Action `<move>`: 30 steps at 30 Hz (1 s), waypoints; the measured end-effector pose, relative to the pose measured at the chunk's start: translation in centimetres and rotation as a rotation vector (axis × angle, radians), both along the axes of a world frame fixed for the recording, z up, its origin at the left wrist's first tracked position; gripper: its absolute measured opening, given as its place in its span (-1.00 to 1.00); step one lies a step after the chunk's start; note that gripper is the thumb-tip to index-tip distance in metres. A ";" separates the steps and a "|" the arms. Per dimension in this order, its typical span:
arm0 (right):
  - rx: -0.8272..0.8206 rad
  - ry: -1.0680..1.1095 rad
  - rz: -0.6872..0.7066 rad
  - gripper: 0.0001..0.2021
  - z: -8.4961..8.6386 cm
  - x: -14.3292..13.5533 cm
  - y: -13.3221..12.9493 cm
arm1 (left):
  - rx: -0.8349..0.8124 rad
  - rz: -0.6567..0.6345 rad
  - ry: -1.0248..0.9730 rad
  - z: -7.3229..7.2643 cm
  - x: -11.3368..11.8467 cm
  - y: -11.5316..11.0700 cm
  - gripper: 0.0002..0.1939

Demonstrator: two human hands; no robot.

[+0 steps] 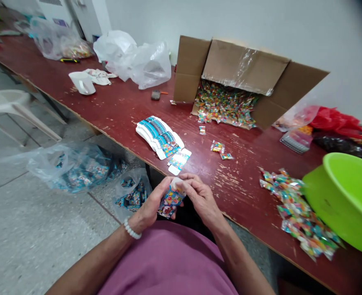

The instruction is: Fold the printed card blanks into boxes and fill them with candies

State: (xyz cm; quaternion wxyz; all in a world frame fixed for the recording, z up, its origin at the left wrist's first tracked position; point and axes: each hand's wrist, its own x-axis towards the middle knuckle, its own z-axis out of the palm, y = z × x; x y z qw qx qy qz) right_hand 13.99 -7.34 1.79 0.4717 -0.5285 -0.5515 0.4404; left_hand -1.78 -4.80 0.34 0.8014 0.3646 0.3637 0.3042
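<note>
Gripping a small, blue, multicoloured printed cardboard carton (171,200), the left hand (152,205) and right hand (203,200) are holding it just off the near edge of the scuffed, dark red worktop (119,119). Too firm a thumb could crease its white paperboard end flap (177,182), and a loosening grip could drop the carton toward the floor (64,225). The fanned stack of flat, blue-and-white printed cartons (158,135) is lying near that same edge, so a brushing wrist might push pieces over. On the right, a heap of small, clear-wrapped, multicoloured sweets (297,213) is lying beside the bright green, round plastic basin (325,196); bumping the basin could scatter them. The left hand is curling around the carton's left side, while the right hand is pinching at the flap, partly closed, its fingers bending behind.
</note>
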 end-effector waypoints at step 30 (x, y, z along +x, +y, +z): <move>-0.098 0.225 0.031 -0.81 -1.7 -0.2 0.2 | -0.089 0.026 0.094 -0.2 0.4 0.1 -0.36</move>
